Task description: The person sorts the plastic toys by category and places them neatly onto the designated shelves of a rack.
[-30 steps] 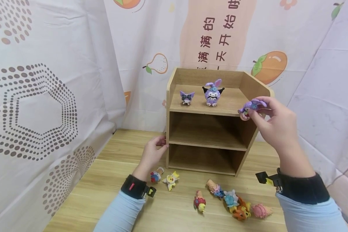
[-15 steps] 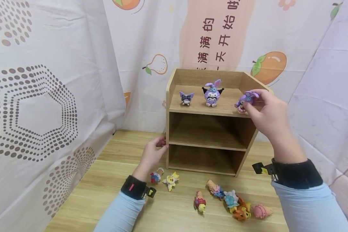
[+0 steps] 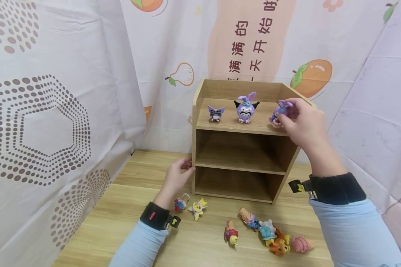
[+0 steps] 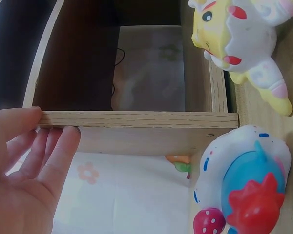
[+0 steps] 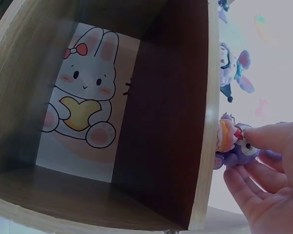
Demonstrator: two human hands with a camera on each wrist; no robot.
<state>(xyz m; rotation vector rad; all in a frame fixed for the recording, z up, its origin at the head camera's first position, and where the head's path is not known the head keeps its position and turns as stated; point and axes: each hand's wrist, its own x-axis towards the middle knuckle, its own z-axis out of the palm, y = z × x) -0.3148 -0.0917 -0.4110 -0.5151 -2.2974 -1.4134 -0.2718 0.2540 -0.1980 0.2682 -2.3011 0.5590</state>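
My right hand pinches a purple long-eared rabbit figurine between thumb and fingers at the right end of the top shelf. In the right wrist view the figurine is upright at the board's edge, its ears partly behind the fingers. My left hand grips the front edge of the left side panel of the wooden shelf unit. The left wrist view has the thumb on one side of this panel and the fingers on the other. A small purple-eared figurine and a larger purple rabbit figurine stand on the top shelf.
On the wooden table lie a blue-and-red figurine and a yellow-and-white one. Farther right are a red ice-cream figurine, an orange figurine, a pink cone and others. Printed curtains hang behind.
My right hand has moved left and slightly up, bringing the purple rabbit figurine from in front of the shelf edge onto the top shelf's right end and turning it upright. The left hand stays put.
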